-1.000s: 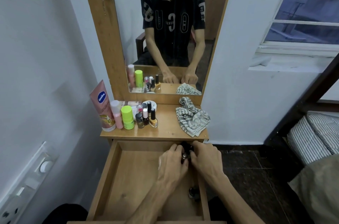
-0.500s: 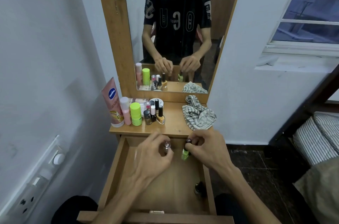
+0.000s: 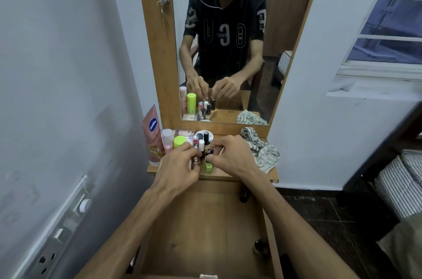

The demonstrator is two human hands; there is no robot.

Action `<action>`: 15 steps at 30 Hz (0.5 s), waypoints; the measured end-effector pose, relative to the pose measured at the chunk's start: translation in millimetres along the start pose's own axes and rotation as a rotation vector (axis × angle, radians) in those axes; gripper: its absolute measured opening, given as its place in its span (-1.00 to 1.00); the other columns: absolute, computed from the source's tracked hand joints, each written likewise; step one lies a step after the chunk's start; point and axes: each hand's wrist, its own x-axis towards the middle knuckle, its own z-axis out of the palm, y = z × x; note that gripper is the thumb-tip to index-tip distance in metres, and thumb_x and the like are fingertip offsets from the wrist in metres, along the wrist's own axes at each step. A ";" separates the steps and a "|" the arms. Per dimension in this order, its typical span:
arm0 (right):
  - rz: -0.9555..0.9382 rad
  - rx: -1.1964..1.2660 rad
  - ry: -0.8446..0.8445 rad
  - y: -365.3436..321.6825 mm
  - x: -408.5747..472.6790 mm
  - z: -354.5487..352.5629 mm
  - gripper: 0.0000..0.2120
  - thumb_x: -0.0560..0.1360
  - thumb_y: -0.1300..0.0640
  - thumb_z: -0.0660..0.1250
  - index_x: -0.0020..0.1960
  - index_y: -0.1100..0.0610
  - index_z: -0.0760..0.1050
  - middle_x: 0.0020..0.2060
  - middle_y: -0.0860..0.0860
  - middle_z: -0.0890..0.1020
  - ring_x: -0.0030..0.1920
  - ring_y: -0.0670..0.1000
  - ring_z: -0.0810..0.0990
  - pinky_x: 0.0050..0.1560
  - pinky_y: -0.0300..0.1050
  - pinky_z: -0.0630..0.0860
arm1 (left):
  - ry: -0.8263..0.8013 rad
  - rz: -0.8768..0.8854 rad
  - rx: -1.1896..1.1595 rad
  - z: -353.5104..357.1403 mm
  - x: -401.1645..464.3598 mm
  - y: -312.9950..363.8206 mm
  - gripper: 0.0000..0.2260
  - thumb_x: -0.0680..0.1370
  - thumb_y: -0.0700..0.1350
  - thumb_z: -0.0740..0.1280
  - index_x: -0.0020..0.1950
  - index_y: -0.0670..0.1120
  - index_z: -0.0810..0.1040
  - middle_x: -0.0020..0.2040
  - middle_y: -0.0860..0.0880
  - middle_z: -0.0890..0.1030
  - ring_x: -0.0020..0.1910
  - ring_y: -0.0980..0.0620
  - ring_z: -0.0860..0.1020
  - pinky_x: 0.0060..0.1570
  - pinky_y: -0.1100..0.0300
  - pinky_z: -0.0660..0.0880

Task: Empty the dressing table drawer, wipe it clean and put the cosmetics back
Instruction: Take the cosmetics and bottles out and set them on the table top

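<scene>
At the far left of the wooden dressing table top point(image 3: 228, 175), a soft pink plastic squeeze tube with a blue oval label point(image 3: 152, 135) leans against the mirror frame. Next to it stand a pale pink cylindrical bottle with a frosted cap point(image 3: 167, 140) and a stubby round bottle with a lime-green cap point(image 3: 179, 141), then a tight cluster of small glass nail polish bottles with black and white caps point(image 3: 204, 141) in front of a round white compact point(image 3: 211, 135).

The left hand point(image 3: 180, 170) is over the front of that cluster, thumb and fingertips pinched on a small bottle with a shiny silver cap point(image 3: 195, 160). Just beside it, the right hand point(image 3: 230, 157) pinches the dark cap of a small lime-green nail polish bottle point(image 3: 208, 165), whose base is at the table top; whether it rests there cannot be told. The 2 bottles are close together, almost touching.

Right of the hands lies a crumpled, soft grey-and-white striped cloth point(image 3: 262, 152), part of it hanging over the table's right edge.

Below, the open wooden drawer point(image 3: 205, 228) shows a smooth, bare grained bottom, with 1 small dark round bottle point(image 3: 260, 247) against its right wall.

Half a second ago both hands held these 2 bottles above the drawer's back edge; they have since moved up and forward onto the table top, beside the cosmetics already standing there. The dark bottle in the drawer has not moved.
</scene>
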 end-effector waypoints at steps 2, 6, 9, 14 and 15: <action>-0.010 -0.027 -0.016 -1.8 6.4 -0.3 -0.80 0.32 0.03 0.46 -0.08 -0.05 0.76 -0.40 -0.12 0.70 -0.33 -0.10 0.63 -0.23 -0.13 0.59 | 0.005 0.028 0.045 0.4 3.6 -2.1 -0.73 0.42 -0.15 0.40 0.10 -0.03 0.69 -0.01 0.11 0.62 -0.01 0.04 0.57 -0.17 0.01 0.60; -0.011 -0.060 -0.051 -2.6 14.9 0.9 -0.79 0.33 -0.01 0.46 -0.06 -0.07 0.75 -0.38 -0.12 0.69 -0.30 -0.08 0.64 -0.20 -0.06 0.64 | 0.001 0.088 0.105 0.2 6.4 -0.9 -0.74 0.44 -0.18 0.40 0.11 -0.05 0.68 0.03 0.04 0.65 0.05 -0.02 0.58 -0.10 0.00 0.59; -0.021 -0.085 -0.061 -2.6 17.6 3.1 -0.76 0.36 -0.03 0.45 0.01 -0.07 0.75 -0.35 -0.12 0.69 -0.26 -0.06 0.66 -0.16 -0.02 0.67 | -0.001 0.108 0.116 -0.3 8.2 0.4 -0.74 0.44 -0.21 0.41 0.12 -0.08 0.68 0.04 0.00 0.67 0.05 -0.03 0.58 -0.07 -0.01 0.59; -0.052 -0.097 -0.057 0.3 13.0 5.9 -0.69 0.37 0.03 0.44 0.10 -0.08 0.71 -0.31 -0.10 0.71 -0.21 0.00 0.68 -0.13 0.03 0.66 | 0.022 0.136 0.106 0.8 7.3 -0.9 -0.73 0.41 -0.26 0.45 0.10 -0.10 0.68 0.07 0.01 0.66 0.04 -0.01 0.60 -0.14 0.09 0.59; -0.060 -0.090 -0.055 1.5 11.2 5.6 -0.67 0.37 0.06 0.44 0.13 -0.08 0.70 -0.32 -0.10 0.71 -0.22 -0.01 0.68 -0.13 0.04 0.66 | 0.030 0.141 0.107 1.3 7.1 -1.1 -0.72 0.41 -0.27 0.46 0.10 -0.10 0.68 0.07 0.01 0.65 0.04 -0.01 0.60 -0.16 0.11 0.58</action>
